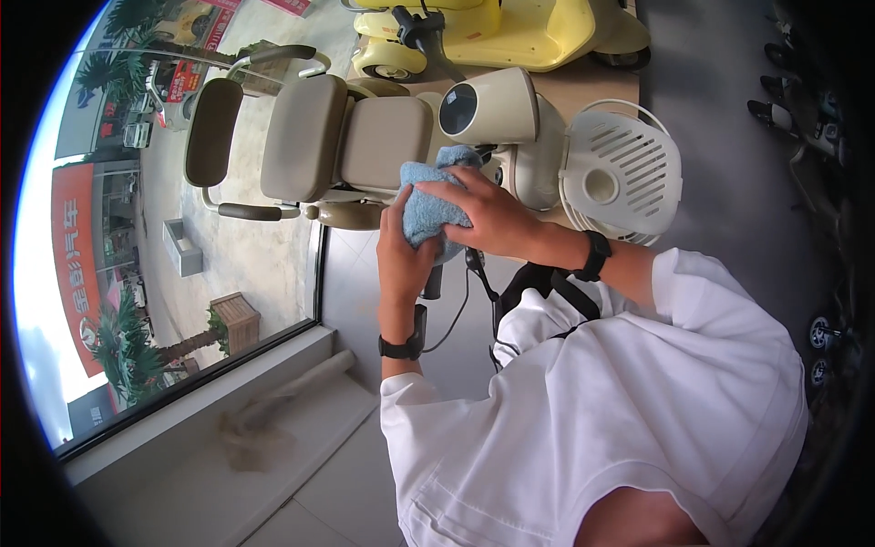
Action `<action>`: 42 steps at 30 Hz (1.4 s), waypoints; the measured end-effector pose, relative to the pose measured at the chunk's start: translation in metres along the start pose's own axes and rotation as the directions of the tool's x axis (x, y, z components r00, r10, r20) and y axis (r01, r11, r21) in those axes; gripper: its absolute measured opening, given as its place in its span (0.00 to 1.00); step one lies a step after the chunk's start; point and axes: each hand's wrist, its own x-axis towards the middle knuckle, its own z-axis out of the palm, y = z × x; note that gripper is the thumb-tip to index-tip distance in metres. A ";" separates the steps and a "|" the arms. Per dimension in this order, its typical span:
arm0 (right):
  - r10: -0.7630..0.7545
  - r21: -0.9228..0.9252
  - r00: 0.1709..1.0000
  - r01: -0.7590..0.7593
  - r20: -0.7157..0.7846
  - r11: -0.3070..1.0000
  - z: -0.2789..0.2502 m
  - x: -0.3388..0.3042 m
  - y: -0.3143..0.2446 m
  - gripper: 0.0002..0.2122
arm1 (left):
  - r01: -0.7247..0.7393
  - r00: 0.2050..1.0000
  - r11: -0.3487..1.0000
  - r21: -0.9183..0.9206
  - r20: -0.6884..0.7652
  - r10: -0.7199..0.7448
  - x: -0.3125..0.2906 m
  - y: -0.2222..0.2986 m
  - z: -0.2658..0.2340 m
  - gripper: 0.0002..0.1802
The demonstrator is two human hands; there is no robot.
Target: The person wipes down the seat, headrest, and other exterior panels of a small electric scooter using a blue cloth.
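A light blue cloth [422,196] is bunched up between both of my hands, close to the steering end of a beige mobility scooter. My left hand [403,244] grips its near left side, with the thumb and fingers pressed into the fabric. From the right, my right hand [492,217] lays curled fingers over the cloth. A dark handlebar grip [433,284] shows just below the cloth; whether the cloth wraps part of the handlebar is hidden. Beyond my right hand are the beige headlight housing [497,105] and a slotted white basket [629,169].
The scooter's padded seats [305,137] extend leftward. A yellow scooter [538,36] stands behind it. Dark cables [465,310] hang beneath my hands. A window sill [301,342] runs along the left, and dark vehicles [784,114] line the far right.
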 end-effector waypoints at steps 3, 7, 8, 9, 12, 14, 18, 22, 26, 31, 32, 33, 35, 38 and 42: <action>-0.070 -0.103 0.997 0.073 0.035 0.992 -0.002 -0.015 -0.004 0.34 | 0.049 0.999 0.998 -0.031 0.016 -0.049 -0.027 -0.001 0.002 0.40; -0.080 -0.188 0.989 0.102 0.122 0.977 -0.003 -0.049 -0.021 0.36 | -0.048 0.998 0.988 0.147 0.058 0.040 -0.054 0.002 -0.007 0.45; -0.085 -0.191 0.986 0.111 0.140 0.975 -0.003 -0.058 -0.022 0.37 | -0.058 0.995 0.979 0.194 0.086 0.042 -0.058 0.001 -0.008 0.46; -0.088 -0.190 0.983 0.118 0.159 0.975 0.000 -0.065 -0.025 0.37 | -0.131 0.986 0.965 0.226 0.128 0.104 -0.062 0.001 -0.015 0.44; -0.124 -0.143 0.974 0.152 0.189 0.978 0.003 -0.066 -0.027 0.37 | -0.205 0.959 0.953 0.224 0.240 0.150 -0.063 -0.006 -0.034 0.46; -0.173 -0.106 0.967 0.195 0.189 0.975 0.003 -0.059 -0.028 0.37 | -0.192 0.953 0.969 0.158 0.264 0.146 -0.052 -0.016 -0.037 0.46; -0.084 -0.174 0.992 0.099 0.089 0.980 0.002 -0.027 -0.028 0.37 | -0.179 0.951 0.981 -0.071 0.242 0.191 -0.010 -0.041 -0.030 0.44; 0.175 -0.069 0.978 -0.183 -0.111 0.981 0.006 0.004 -0.024 0.32 | -0.176 0.921 0.900 -0.399 0.256 0.293 0.059 -0.054 -0.011 0.41; 0.312 -0.077 0.914 -0.342 -0.259 0.937 0.011 0.025 -0.019 0.28 | -0.020 0.858 0.796 -0.605 0.398 0.324 0.108 -0.072 0.013 0.37; 0.427 0.007 0.816 -0.461 -0.389 0.887 0.021 0.030 -0.005 0.25 | 0.143 0.795 0.735 -0.663 0.519 0.314 0.139 -0.071 0.030 0.32; 0.459 0.055 0.802 -0.476 -0.381 0.878 0.022 0.030 -0.013 0.25 | 0.107 0.780 0.770 -0.629 0.534 0.327 0.140 -0.069 0.025 0.31; 0.491 0.100 0.786 -0.492 -0.377 0.865 0.022 0.027 -0.018 0.25 | 0.069 0.761 0.799 -0.597 0.549 0.345 0.139 -0.067 0.024 0.31; 0.480 0.059 0.784 -0.499 -0.393 0.864 0.031 0.012 -0.031 0.26 | 0.012 0.757 0.783 -0.622 0.517 0.400 0.123 -0.071 0.018 0.31; 0.423 -0.126 0.839 -0.487 -0.343 0.864 0.043 -0.008 -0.055 0.30 | -0.351 0.749 0.776 -0.524 0.340 0.568 0.093 -0.073 -0.001 0.35; 0.291 -0.279 0.881 -0.406 -0.373 0.870 0.068 -0.031 -0.080 0.33 | -0.418 0.798 0.769 -0.483 0.209 0.565 0.042 -0.084 -0.013 0.38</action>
